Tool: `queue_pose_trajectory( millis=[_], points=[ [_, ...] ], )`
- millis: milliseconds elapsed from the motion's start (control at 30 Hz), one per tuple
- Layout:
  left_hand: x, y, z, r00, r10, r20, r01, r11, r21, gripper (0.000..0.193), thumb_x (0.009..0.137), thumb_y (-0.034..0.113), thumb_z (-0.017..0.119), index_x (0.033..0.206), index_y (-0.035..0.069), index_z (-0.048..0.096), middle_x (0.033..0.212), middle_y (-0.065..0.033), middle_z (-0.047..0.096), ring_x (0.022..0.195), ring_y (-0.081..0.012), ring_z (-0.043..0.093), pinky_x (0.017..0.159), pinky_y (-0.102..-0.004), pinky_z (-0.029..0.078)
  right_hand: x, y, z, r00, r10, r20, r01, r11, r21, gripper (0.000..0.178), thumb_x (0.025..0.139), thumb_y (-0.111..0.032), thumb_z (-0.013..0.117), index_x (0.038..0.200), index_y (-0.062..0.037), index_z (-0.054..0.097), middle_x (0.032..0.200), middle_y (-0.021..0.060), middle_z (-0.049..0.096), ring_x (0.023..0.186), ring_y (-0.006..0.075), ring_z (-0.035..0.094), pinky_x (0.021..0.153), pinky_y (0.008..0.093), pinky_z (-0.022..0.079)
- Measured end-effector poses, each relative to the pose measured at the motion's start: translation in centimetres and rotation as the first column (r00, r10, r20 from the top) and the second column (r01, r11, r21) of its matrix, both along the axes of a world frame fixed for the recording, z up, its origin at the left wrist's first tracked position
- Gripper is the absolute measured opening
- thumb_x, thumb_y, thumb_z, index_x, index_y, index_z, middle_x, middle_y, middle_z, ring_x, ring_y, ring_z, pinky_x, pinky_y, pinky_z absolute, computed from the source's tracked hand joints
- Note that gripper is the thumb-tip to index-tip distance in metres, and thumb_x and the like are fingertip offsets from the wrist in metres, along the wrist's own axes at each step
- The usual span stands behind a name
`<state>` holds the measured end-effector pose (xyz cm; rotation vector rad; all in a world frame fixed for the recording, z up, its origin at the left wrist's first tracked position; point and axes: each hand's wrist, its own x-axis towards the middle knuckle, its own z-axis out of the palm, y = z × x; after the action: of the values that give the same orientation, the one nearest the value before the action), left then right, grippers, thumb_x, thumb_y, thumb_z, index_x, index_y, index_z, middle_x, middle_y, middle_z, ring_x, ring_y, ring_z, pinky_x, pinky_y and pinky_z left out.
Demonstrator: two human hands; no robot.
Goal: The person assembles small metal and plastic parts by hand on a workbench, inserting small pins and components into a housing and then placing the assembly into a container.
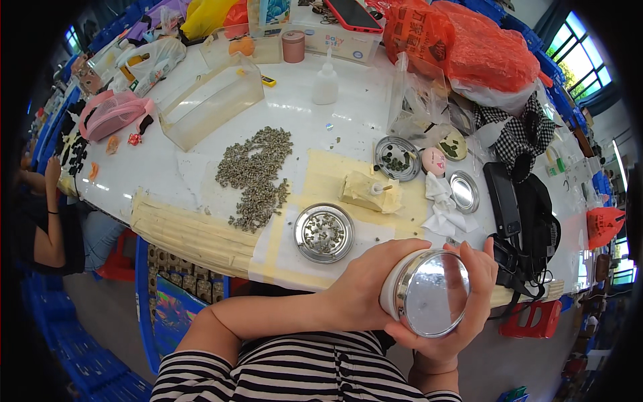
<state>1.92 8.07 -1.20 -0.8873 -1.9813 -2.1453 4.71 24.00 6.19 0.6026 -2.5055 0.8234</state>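
Note:
Over the table's front edge I hold a round, white-sided container [432,298] with a silver rim, its shiny, glassy round face tilted up. My left hand [365,285] wraps round its left side. My right hand [472,295] grips the opposite side, fingers curled over the rim. Left of my hands sits a round metal dish [324,232] with small greyish-green pieces in it. Beyond the hands, a block wrapped in yellowish tape [358,191] carries a small white piece with a stick. A heap of small grey-green parts [258,167] lies farther left.
A second metal dish [397,158] with dark pieces and a metal lid [463,191] lie beyond. Black straps and a power bank [501,201] are at the right. A clear bin [214,104], white squeeze bottle [325,84] and red bags [489,53] stand farther back. Another person sits left.

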Motion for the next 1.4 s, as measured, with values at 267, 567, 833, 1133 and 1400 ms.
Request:
queue_pose_trajectory(
  millis=[267,567,833,1133,1400],
  points=[
    [-0.2,-0.6,1.1,0.989,-0.151,0.006,0.151,0.988,0.04,0.096,0.058,0.02,0.092,0.139,0.005,0.043,0.127,-0.0156,0.057,0.112,-0.0325,0.061,0.094,-0.0396,0.049,-0.2,1.1,0.0,0.957,0.287,-0.03,-0.286,0.932,-0.224,0.1,0.069,-0.074,0.07,0.14,-0.007,0.047,0.132,0.0286,0.052,0.123,0.0412,0.052,0.107,0.053,0.039],
    [0.2,-1.5,3.3,0.949,0.117,-0.292,-0.142,0.988,-0.066,0.08,0.067,0.019,0.087,0.134,0.0,0.047,0.123,-0.0154,0.059,0.106,-0.0314,0.061,0.089,-0.0397,0.05,2.3,-1.2,1.8,0.995,0.096,-0.025,-0.098,0.987,-0.127,0.093,0.061,-0.063,0.083,0.135,-0.0171,0.05,0.135,0.026,0.045,0.12,0.0391,0.051,0.101,0.0551,0.04],
    [1.0,-4.1,5.0,0.992,-0.099,-0.072,0.099,0.995,-0.004,0.09,0.062,0.024,0.091,0.136,0.0,0.046,0.123,-0.0163,0.059,0.107,-0.0313,0.063,0.09,-0.0382,0.05,0.7,-2.0,4.5,0.952,0.304,0.023,-0.291,0.928,-0.235,0.09,0.059,-0.043,0.093,0.136,-0.0235,0.05,0.128,0.0188,0.058,0.112,0.0344,0.06,0.108,0.0591,0.031],
    [0.0,-9.2,7.6,0.969,0.245,-0.017,-0.236,0.911,-0.338,0.081,0.066,0.02,0.09,0.132,-0.004,0.049,0.128,-0.0166,0.058,0.112,-0.027,0.062,0.098,-0.0373,0.049,1.7,-2.4,3.6,0.955,0.277,-0.103,-0.285,0.776,-0.563,0.037,0.087,-0.051,0.065,0.116,-0.0292,0.063,0.139,0.0239,0.045,0.128,0.0435,0.045,0.109,0.0594,0.032],
    [-9.8,-15.3,10.7,0.758,0.642,-0.117,-0.646,0.764,0.005,0.06,0.07,0.013,0.088,0.121,-0.001,0.059,0.106,-0.0124,0.069,0.094,-0.0212,0.069,0.086,-0.037,0.056,-0.9,-2.9,5.1,0.442,0.841,-0.312,-0.823,0.241,-0.514,0.038,0.093,-0.059,0.048,0.113,-0.0283,0.061,0.131,0.0271,0.047,0.114,0.0457,0.049,0.095,0.059,0.041]
  ],
)
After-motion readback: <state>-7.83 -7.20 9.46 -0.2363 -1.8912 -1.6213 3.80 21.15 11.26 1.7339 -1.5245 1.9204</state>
